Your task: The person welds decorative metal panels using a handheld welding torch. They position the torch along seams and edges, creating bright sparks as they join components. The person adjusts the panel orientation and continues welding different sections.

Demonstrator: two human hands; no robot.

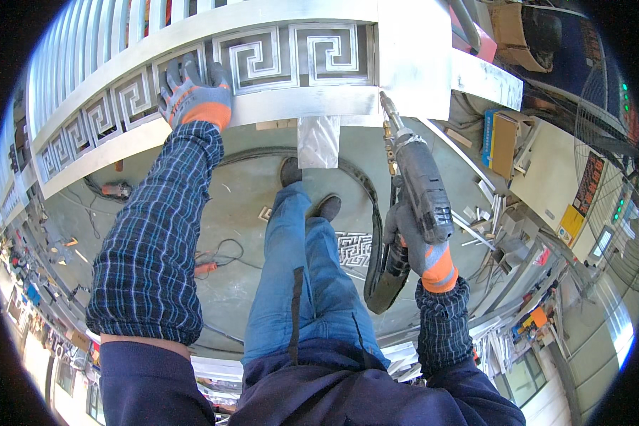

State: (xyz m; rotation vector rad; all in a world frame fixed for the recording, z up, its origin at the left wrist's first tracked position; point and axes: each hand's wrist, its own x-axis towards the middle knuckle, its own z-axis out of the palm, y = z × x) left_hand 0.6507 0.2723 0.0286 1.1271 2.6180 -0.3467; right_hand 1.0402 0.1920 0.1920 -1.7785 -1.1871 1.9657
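Observation:
A silver metal railing panel [277, 99] with square spiral fretwork stretches across the top. On its lower rail and fretwork rests my left hand [195, 96], in a grey and orange glove, fingers spread. My right hand [424, 248], gloved alike, is wrapped round the grip of a dark grey welding gun [424, 186]. The gun has a slim metal nozzle and a brass-coloured fitting. Its tip is at the lower edge of the wide metal post [415, 60]; whether it touches cannot be made out. A thick black hose [383, 291] hangs from the gun.
A short metal stub [318, 142] juts from the rail toward me. On the green floor lie cables, an orange-handled tool [206, 268] and loose fretwork pieces [353, 248]. At right stand a cardboard box [504, 144], a pale cabinet [554, 170], a wire fan guard [607, 135] and metal offcuts.

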